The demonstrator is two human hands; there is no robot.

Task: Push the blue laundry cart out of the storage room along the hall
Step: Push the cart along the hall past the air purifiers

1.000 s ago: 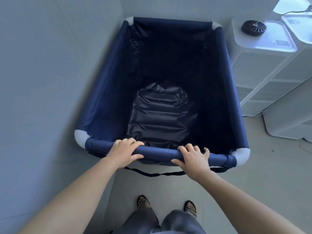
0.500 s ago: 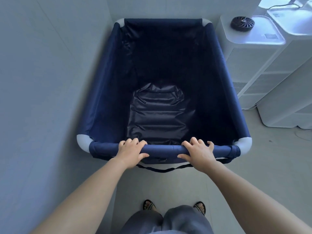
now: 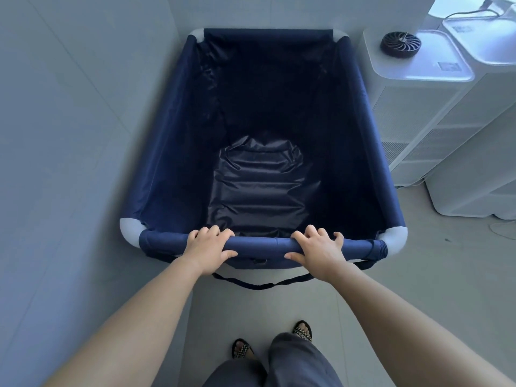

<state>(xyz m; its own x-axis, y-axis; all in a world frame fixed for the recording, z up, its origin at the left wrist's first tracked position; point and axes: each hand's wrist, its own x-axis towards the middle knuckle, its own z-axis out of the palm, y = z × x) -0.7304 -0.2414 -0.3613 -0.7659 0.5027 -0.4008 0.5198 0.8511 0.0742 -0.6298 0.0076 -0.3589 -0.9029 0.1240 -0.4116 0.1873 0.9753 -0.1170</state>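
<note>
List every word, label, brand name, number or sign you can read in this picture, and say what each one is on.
No text here can be read.
White unit beside the blue laundry cart: a small grey label on its top, too blurred to read.
Second white unit: another label, also unreadable.
Cart, walls, floor: no lettering visible.

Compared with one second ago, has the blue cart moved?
Yes, the cart edged slightly forward: its near right corner now lies closer to the white unit base.
</note>
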